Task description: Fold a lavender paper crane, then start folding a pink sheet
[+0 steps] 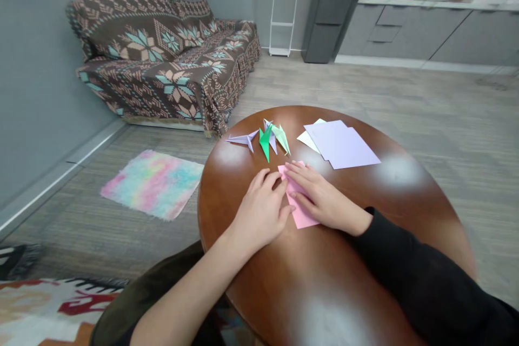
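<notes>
Far left, behind: patterned sofa cover (174, 67), then fluffy pastel rug (152, 183) on the floor. Next, on the round brown tabletop (413, 216), folded paper cranes: a lilac crane (244, 139) at the left, a bright green crane (265, 143), a pale green crane (281, 137), plus a second lilac one partly hidden among them.

Left hand (261, 208): at the left edge of the pink paper (304, 217), fingers bent, thumb tip over the paper's near left side. Grip looks narrow; cannot tell whether the edge is pinched.

Pink paper: flat on the tabletop, nearer the person than the cranes, right of the left grip and under the right one. Long axis runs away from the person, far end leaning left.

Right hand (318, 192): nearer of the two, lying across the paper palm down. Fingers extended toward the far edge, thumb apart; grip wide, not closed round anything.

Farther right: lilac sheets (348, 146) overlapping, pale green sheet (307, 139) partly beneath. No brand, label or writing readable.
</notes>
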`<state>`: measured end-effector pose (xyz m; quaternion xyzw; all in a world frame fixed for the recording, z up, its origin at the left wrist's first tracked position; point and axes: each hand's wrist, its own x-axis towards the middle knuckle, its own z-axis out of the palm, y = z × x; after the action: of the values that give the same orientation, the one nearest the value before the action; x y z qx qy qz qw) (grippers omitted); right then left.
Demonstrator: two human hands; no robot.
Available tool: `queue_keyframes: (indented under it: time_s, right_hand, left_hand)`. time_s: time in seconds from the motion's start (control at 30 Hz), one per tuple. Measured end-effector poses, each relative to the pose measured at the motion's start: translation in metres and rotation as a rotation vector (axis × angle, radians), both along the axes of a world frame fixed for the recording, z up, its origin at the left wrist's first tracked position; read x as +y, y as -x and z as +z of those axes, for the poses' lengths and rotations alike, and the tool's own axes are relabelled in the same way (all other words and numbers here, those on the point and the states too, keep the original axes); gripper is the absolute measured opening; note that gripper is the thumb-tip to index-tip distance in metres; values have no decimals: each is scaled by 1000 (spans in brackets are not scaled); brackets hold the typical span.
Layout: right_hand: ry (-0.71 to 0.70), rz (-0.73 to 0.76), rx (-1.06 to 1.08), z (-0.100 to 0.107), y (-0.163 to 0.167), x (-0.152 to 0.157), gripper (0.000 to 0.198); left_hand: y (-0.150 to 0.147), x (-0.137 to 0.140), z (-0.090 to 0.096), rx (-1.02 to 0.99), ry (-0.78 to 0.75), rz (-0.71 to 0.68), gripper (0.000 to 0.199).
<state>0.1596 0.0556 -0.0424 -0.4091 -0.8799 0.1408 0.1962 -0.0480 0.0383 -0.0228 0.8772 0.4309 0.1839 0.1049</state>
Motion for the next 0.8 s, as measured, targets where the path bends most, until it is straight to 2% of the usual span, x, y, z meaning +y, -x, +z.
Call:
queue_keyframes:
  time_s: [0.6,0.8]
  right_hand:
    - [13,-8,-91,5,0,-4,60]
    - [29,-16,-104,6,-7,-4,63]
  left_hand:
    - [0,1,0,-17,-16,-8,42]
    - [0,1,-2,5,16,28,45]
